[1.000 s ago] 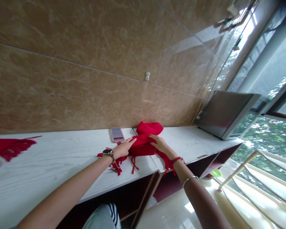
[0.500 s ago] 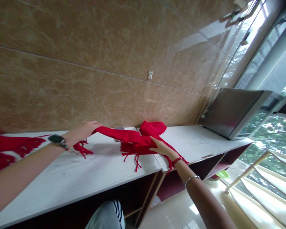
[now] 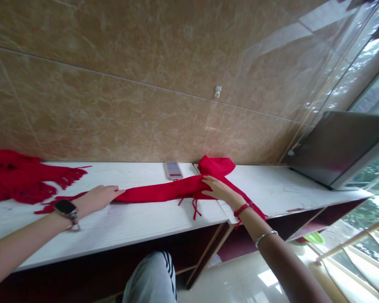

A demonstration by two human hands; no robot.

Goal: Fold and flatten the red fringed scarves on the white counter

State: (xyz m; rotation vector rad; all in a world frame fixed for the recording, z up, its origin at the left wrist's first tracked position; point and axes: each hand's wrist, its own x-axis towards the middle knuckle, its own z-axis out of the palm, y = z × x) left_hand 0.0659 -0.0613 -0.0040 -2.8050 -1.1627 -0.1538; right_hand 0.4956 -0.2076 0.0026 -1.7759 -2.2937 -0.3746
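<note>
A red fringed scarf (image 3: pixel 158 192) lies stretched in a narrow strip along the white countertop. My left hand (image 3: pixel 97 198) is closed on its left part, low over the surface, with the fringe showing beyond the wrist. On the scarf's right part, near the joint between two counter sections, my right hand (image 3: pixel 221 189) rests palm down, thumb and fingers apart. Behind that hand a folded red bunch of cloth (image 3: pixel 216 165) sits by the wall; whether it belongs to the same scarf I cannot tell.
Another pile of red fringed cloth (image 3: pixel 15 174) lies at the far left. A phone-like flat object (image 3: pixel 174 170) is near the wall. A grey boxy appliance (image 3: pixel 344 147) stands at the counter's right end. Open shelves (image 3: pixel 236 242) are below; my knee (image 3: pixel 151 277) is close to the front edge.
My left hand has lowered the raised scarf end toward the counter, and the strip now lies straighter and flatter. My right hand stays on the cloth. The view has shifted left.
</note>
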